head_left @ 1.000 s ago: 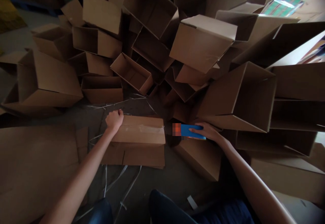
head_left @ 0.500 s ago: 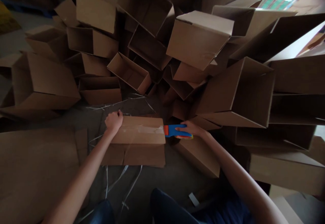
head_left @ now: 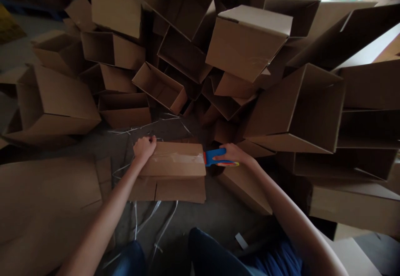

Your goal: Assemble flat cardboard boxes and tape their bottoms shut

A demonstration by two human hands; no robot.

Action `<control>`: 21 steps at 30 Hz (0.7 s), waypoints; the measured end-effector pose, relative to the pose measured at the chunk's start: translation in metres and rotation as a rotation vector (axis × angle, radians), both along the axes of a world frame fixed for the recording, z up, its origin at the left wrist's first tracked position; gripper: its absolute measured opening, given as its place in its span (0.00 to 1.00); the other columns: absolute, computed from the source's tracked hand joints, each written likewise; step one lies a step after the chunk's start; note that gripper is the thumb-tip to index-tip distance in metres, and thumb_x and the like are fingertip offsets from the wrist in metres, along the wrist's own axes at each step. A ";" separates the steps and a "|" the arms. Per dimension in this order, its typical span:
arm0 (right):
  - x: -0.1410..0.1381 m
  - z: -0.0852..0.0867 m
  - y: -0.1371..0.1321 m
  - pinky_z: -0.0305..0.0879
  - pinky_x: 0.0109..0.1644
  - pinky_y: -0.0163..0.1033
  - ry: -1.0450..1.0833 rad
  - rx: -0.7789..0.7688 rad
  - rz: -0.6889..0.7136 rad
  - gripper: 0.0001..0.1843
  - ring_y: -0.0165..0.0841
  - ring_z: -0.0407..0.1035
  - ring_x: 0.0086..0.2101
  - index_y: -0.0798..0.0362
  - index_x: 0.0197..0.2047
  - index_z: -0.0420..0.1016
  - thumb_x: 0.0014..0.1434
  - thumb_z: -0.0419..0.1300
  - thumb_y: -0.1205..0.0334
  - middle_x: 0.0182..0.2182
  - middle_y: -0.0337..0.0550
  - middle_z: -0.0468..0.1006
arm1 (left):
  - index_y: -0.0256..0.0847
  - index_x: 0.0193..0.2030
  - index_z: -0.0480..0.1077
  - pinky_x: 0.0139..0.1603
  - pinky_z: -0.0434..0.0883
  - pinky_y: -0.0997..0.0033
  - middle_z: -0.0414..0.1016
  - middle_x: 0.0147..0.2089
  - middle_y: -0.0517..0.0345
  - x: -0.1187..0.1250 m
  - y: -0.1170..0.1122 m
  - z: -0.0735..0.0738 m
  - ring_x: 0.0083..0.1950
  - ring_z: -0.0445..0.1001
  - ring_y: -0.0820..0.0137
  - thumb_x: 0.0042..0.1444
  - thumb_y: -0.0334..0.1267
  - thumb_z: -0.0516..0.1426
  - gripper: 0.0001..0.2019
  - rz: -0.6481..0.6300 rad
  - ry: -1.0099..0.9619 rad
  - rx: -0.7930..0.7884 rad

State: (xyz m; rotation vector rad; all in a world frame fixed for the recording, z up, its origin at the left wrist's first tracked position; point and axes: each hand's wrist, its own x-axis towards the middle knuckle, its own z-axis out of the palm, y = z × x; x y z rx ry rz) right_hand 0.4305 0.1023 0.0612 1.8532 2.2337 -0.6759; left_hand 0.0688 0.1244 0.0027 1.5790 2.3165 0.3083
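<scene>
A brown cardboard box (head_left: 175,169) lies before my knees, a strip of clear tape (head_left: 187,156) running along its upper face to the right end. My left hand (head_left: 144,147) is curled over the box's far left corner, its fingers closed on the edge. In my right hand (head_left: 233,154) is a blue tape dispenser (head_left: 215,156) with an orange-red front. That front end meets the right end of the box. An open flap (head_left: 181,189) hangs along the box's near side.
Open cardboard boxes (head_left: 159,86) are heaped behind and to the right. Flattened cardboard (head_left: 46,201) lies at the left. White straps (head_left: 165,222) trail over the floor near my knees. Another box (head_left: 248,186) lies under my right forearm.
The view has shifted slightly. My right hand has tilted the tape dispenser a little against the box's right end. My left hand keeps its hold on the corner.
</scene>
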 end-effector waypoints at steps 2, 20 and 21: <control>-0.001 -0.004 -0.001 0.59 0.31 0.36 -0.023 0.044 -0.025 0.25 0.39 0.75 0.32 0.53 0.34 0.78 0.49 0.64 0.37 0.30 0.45 0.81 | 0.36 0.46 0.80 0.43 0.73 0.57 0.82 0.43 0.35 0.001 0.000 0.000 0.48 0.79 0.48 0.62 0.48 0.47 0.24 -0.016 0.013 -0.002; -0.016 -0.007 -0.023 0.58 0.33 0.35 -0.156 0.228 -0.167 0.25 0.43 0.76 0.38 0.49 0.38 0.79 0.49 0.65 0.37 0.34 0.47 0.83 | 0.35 0.46 0.80 0.43 0.73 0.59 0.82 0.43 0.35 0.003 0.008 -0.002 0.48 0.79 0.49 0.60 0.44 0.49 0.22 -0.059 0.052 -0.003; -0.016 -0.007 -0.022 0.58 0.33 0.35 -0.152 0.217 -0.169 0.25 0.43 0.76 0.39 0.49 0.38 0.79 0.48 0.65 0.37 0.35 0.47 0.83 | 0.35 0.46 0.80 0.43 0.73 0.59 0.82 0.43 0.36 0.003 0.008 -0.002 0.48 0.79 0.49 0.60 0.44 0.49 0.22 -0.060 0.053 -0.003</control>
